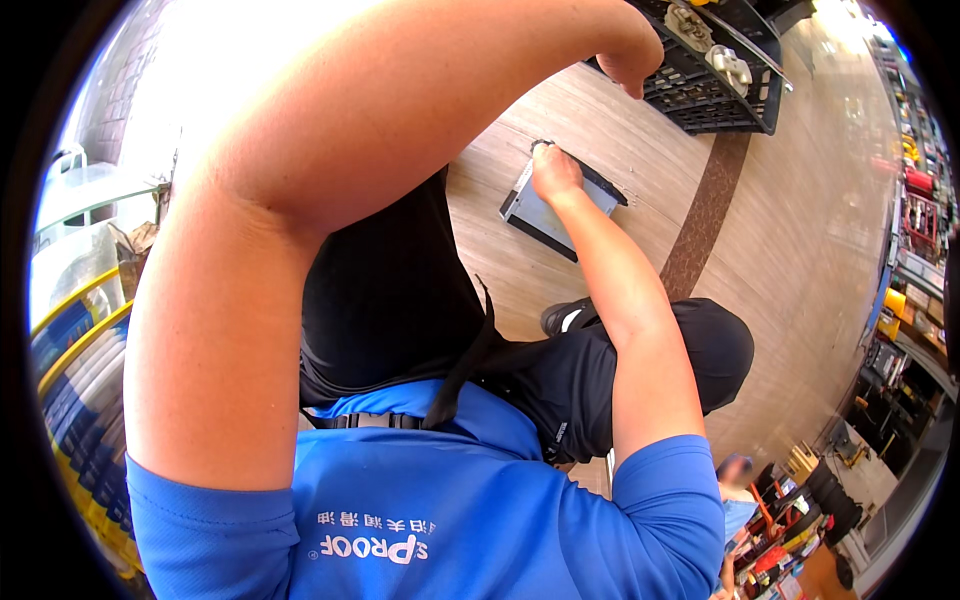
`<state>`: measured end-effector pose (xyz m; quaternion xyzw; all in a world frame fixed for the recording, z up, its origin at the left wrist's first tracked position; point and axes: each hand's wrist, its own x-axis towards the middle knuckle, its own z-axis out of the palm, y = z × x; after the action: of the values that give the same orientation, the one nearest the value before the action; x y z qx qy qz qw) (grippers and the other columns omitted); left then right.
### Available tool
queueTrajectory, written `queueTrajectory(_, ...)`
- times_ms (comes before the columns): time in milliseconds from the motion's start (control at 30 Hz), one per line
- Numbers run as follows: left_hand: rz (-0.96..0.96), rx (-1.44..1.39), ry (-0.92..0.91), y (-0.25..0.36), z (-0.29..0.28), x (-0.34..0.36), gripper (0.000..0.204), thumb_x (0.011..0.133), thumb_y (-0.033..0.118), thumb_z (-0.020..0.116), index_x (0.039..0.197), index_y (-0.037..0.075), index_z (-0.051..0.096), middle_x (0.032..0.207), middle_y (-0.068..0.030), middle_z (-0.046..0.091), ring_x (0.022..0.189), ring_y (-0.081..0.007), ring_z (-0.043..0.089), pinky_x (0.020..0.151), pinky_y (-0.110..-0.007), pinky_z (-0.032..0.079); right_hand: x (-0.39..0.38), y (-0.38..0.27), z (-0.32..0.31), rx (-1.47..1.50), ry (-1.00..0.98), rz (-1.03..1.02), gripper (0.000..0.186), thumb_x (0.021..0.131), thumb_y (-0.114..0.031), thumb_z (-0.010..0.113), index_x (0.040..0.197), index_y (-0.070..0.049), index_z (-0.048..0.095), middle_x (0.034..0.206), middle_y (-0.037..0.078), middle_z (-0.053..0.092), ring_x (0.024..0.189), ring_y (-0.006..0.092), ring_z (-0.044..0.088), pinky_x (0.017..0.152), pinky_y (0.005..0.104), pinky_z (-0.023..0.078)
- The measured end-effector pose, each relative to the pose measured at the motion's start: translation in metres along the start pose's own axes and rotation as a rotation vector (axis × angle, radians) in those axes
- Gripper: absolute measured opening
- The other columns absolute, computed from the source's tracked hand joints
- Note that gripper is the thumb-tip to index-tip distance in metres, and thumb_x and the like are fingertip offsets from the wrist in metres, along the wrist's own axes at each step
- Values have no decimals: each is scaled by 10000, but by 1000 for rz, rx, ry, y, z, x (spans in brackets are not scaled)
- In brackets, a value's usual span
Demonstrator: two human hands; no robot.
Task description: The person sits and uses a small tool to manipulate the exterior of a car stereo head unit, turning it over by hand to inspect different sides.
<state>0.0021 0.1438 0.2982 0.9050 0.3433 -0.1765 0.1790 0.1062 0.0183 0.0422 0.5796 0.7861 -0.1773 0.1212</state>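
Note:
On the wooden-looking floor lies a flat grey box-like thing with black edges (602, 192); its exact kind does not show. My right hand (557, 172) reaches down over it, fingers curled closed at its far black edge. My left arm stretches across the upper part of the view. At its end, my left hand (634, 58) is bent downward beside a black plastic crate (700, 98) with slotted walls. Most of the left fingers are hidden, so whether they touch the crate cannot be made out. Pale fittings (730, 68) sit in the crate.
A dark brown strip (706, 215) crosses the floor right of my hands. Shelves packed with goods (915, 210) line the right side. Another person (738, 495) is at the lower right, among stacked items. A yellow-framed rack (85, 340) stands at the left.

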Motion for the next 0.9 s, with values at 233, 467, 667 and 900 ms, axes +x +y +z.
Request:
queueTrajectory(233,23,-22,34,-2,5,0,437,882,414,624,1066,28,717,1073,-172,688,1045,-326,632,908,-421,483,-2,-5,-8,28,-87,75,304,921,-123,424,988,-24,704,1032,201,701,979,331,687,845,426,557)
queueTrajectory(467,31,8,9,-2,9,10,439,882,412,623,1043,16,721,1042,-177,693,1022,-335,639,893,-424,490,-3,-3,-8,56,-83,146,308,921,-130,432,976,-38,721,1058,193,698,998,314,685,855,416,554)
queueTrajectory(667,44,35,19,-4,12,14,440,880,421,618,1020,19,727,1012,-179,697,999,-339,645,880,-429,495,-3,-6,-11,75,-91,146,297,920,-124,441,974,-32,719,1048,197,699,999,314,686,859,419,554)
queueTrajectory(900,47,53,27,-3,10,12,431,874,417,618,1013,24,730,1015,-174,698,998,-333,646,876,-429,496,0,-6,-4,69,-53,122,312,937,-138,416,1012,-17,694,1077,209,688,999,323,685,866,418,555)
